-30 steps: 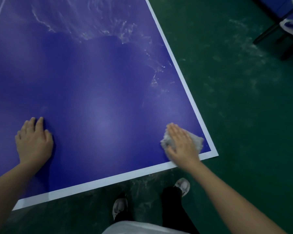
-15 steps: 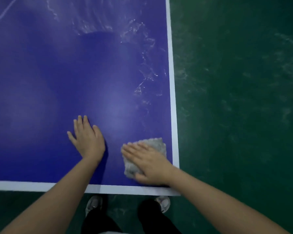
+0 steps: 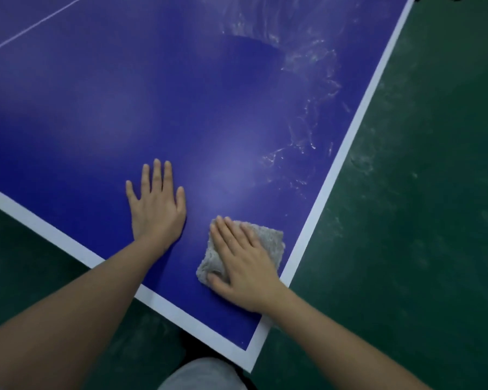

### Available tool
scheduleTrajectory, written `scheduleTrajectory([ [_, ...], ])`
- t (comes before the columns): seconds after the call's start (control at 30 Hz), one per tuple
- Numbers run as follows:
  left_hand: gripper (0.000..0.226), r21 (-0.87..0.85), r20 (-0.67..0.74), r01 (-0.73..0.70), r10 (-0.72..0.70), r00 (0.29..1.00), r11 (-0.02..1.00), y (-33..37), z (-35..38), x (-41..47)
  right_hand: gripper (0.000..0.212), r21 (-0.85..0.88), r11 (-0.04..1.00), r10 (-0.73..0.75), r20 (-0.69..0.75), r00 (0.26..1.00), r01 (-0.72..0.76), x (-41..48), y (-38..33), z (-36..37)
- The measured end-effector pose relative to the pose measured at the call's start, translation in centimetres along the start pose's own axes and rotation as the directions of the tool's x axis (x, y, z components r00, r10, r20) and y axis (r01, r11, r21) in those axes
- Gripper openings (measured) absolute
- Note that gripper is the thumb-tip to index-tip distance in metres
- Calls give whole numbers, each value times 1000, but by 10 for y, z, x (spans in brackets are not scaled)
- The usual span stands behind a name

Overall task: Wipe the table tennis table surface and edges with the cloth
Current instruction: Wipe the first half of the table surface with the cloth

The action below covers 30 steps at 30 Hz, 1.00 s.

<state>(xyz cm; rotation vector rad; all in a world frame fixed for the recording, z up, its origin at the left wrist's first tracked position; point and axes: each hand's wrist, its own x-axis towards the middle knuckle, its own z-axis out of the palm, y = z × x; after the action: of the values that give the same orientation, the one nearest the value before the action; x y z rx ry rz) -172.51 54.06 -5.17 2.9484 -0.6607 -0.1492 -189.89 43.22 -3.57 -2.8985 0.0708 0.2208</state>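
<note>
The blue table tennis table fills the upper left of the head view, its near right corner pointing toward me. A folded grey cloth lies on the blue surface close to the white right edge line. My right hand presses flat on the cloth with straight fingers. My left hand rests flat on the bare surface just left of the cloth, fingers spread. White wet streaks mark the surface farther up along the right edge.
Dark green floor surrounds the table on the right and lower left. The white end line runs along the near edge. A thin white centre line crosses the far left. My light clothing shows at the bottom.
The view has turned, so the table corner now points toward me. My right hand and cloth stay near the right edge; my left hand has come in close beside the cloth.
</note>
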Motion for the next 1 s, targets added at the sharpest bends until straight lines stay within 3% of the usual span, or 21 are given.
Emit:
scheduleTrajectory([
  [0.17,59,-14,15,-1,1,1000,1000,1,-3,0,79,33,999,-29,41,999,27,39,39,-16],
  [0.27,59,-11,8,0,0,1000,1000,1,-4,0,78,57,988,145,-15,989,-144,75,91,-32],
  [0.37,57,-11,3,6,-5,1000,1000,0,-3,-1,76,45,937,349,-85,933,-346,101,135,-49],
  [0.43,57,-2,-3,12,-12,1000,1000,0,-3,0,76,54,930,368,-108,923,-364,104,136,-50],
  [0.53,60,3,6,37,-37,999,999,1,-3,0,76,57,997,56,-94,994,-50,91,87,-34],
  [0.6,61,-3,7,46,-46,999,999,2,-4,0,72,27,981,-191,-57,980,193,88,54,-24],
  [0.67,61,2,6,54,-54,999,999,3,-5,1,68,1,949,-314,-4,949,314,100,47,-24],
  [0.73,62,6,10,67,-67,998,998,4,-5,0,67,50,944,-328,-1,945,327,122,70,-34],
  [0.8,62,8,13,80,-80,997,997,5,-6,0,67,98,967,-231,-30,972,233,148,114,-47],
  [0.87,62,6,20,78,-78,997,997,6,-6,1,67,67,997,-33,-60,998,37,168,174,-64],
  [1.0,62,-1,30,82,-82,996,997,7,-9,0,61,40,956,293,-75,953,-291,175,269,-93],
])
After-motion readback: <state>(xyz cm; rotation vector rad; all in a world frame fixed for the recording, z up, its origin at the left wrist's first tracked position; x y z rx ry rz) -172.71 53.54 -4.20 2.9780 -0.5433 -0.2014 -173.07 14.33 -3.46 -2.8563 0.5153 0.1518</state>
